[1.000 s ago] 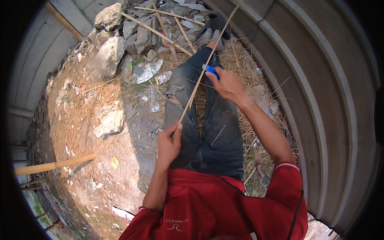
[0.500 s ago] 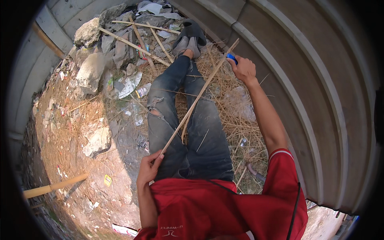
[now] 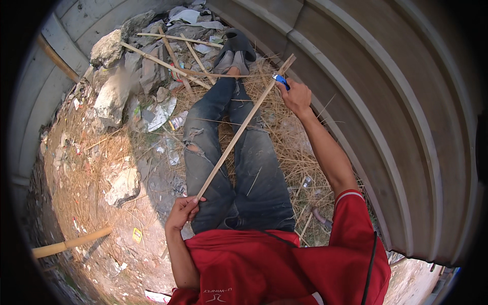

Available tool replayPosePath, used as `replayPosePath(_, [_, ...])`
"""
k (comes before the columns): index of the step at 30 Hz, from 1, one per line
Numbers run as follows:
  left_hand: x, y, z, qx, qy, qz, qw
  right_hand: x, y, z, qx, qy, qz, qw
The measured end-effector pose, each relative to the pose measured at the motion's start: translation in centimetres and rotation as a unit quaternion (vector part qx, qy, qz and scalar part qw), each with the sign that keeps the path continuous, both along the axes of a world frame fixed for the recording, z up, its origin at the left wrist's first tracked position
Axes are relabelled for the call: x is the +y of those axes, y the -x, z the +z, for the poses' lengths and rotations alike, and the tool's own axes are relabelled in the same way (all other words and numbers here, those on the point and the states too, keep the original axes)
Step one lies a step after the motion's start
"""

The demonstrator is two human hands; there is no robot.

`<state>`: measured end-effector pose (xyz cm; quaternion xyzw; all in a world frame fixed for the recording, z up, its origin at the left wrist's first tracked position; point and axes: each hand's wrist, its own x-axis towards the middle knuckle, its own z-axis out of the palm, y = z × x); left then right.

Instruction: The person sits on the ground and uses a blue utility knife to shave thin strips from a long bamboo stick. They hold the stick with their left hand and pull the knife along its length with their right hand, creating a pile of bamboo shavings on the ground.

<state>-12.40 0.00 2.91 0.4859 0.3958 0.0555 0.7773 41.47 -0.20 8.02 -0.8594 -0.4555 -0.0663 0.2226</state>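
A long, flat bamboo strip (image 3: 239, 133) slants across my outstretched legs. Its near end is pinched in my left hand (image 3: 184, 210), just above my left thigh. Farther up, my right hand (image 3: 296, 95) grips a blue utility knife (image 3: 280, 81), whose front end meets the strip a little short of its far tip. A thin, curved bamboo shaving (image 3: 216, 75) lies across my ankles. Most of the knife's handle is hidden in my fingers.
Several bamboo strips (image 3: 161, 63) lie by the rocks (image 3: 109, 95) at the far left. Dry straw (image 3: 292, 134) covers ground beside my legs. A corrugated metal wall (image 3: 378, 107) rises at right. A bamboo pole (image 3: 76, 242) juts in at left.
The thin shaving that hung along the strip toward my knees now lies across my ankles. Both hands have moved slightly left, and the strip with them.
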Motion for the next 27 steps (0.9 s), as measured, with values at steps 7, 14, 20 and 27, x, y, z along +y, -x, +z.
replayPosePath(7, [0.8, -0.3, 0.3, 0.009, -0.026, -0.014, 1.0, -0.4, -5.3, -2.9, 0.243, 0.051, 0.105, 0.963])
replayPosePath(14, [1.5, 0.6, 0.9, 0.057, -0.116, -0.031, 0.991, -1.1, -2.3, 1.8, 0.053, -0.145, 0.11, 0.982])
replayPosePath(20, [1.4, 0.9, 1.6, 0.053, -0.102, -0.016, 0.993, 0.3, -4.6, 0.6, 0.006, -0.049, 0.177, 0.983])
replayPosePath(27, [1.4, 2.4, 2.6, 0.095, -0.125, -0.001, 0.988, 1.4, -6.1, -1.3, 0.172, 0.043, 0.202, 0.963])
